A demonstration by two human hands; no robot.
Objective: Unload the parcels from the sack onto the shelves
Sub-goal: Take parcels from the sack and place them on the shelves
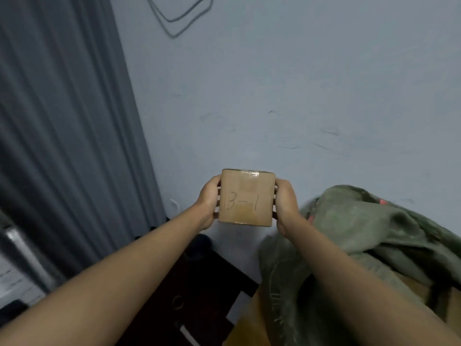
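Count of things in view

One taped parcel [245, 198], two hands (left hand [208, 203], right hand [284, 204]), one green sack [361, 236], perhaps one curtain [62, 121].

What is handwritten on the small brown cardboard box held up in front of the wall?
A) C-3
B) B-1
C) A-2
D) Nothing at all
B: the small brown cardboard box, held between the left hand and the right hand, shows "B-1" in dark marker on the face turned toward the camera.
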